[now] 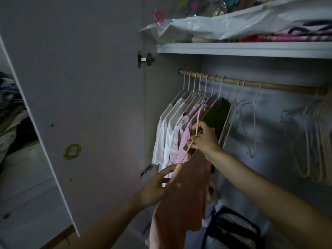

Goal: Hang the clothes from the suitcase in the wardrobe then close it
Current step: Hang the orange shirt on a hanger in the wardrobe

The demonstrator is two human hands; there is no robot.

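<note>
While both arms reach into the open wardrobe, one peach garment (181,200) hangs nearest the camera, below the wooden rail (251,83). The left hand (158,184) holds the garment's upper left edge, thumb and fingers curled around the fabric. Higher, nearer the rail, the right hand (204,139) pinches one cream hanger (195,130) between thumb and fingers; the hanger's wire runs down into the garment's neck. Its hook is not on the rail.

Behind the right hand, one dark green garment (215,115) hangs from the rail. Left of it hang about six pale garments: white shirts (165,130) and pink tops (185,139); an exact count cannot be told where they overlap. Right of the green garment, about three empty hangers (251,123) hang from the rail, and a bunch of further empty hangers (310,141) hangs at the rail's right end, count unclear.

One white shelf (242,49) lies above the rail, carrying plastic-wrapped textiles (251,24). One wardrobe door (71,87) stands open left of the rail. The suitcase is out of view.
</note>
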